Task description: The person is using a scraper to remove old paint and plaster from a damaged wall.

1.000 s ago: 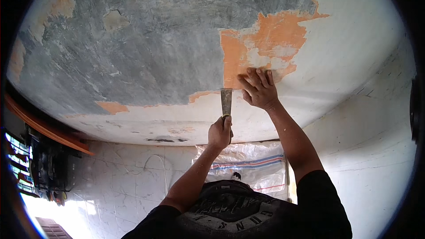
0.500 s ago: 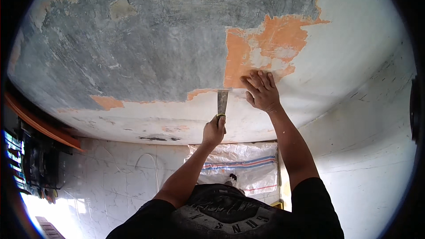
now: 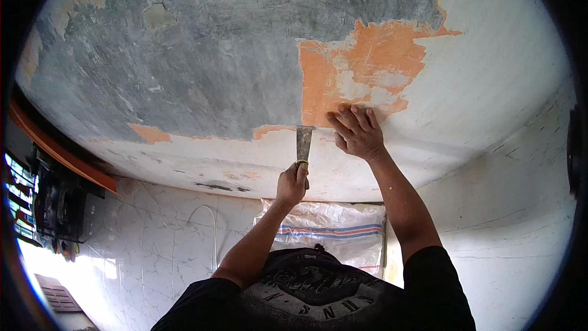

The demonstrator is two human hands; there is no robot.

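left hand (image 3: pixel 291 185): fingers clamping around scraper (image 3: pixel 304 142) handle | right hand (image 3: pixel 360 133): fingers spreading slightly apart, seemingly resting on orange patch (image 3: pixel 317 83) | blade: staying where grey patch (image 3: pixel 214 73) and orange patch are meeting white coating (image 3: pixel 484 86), barely shifting this past second | patches: showing no clear growth, coating seemingly holding

Your scraper (image 3: pixel 304 143) has a dull, stained metal blade. The gray patch (image 3: pixel 202 73) looks matt and scratchy. Your T-shirt (image 3: pixel 324 297) is dull cloth; the striped sheet (image 3: pixel 334 216) is shiny, crinkly plastic.
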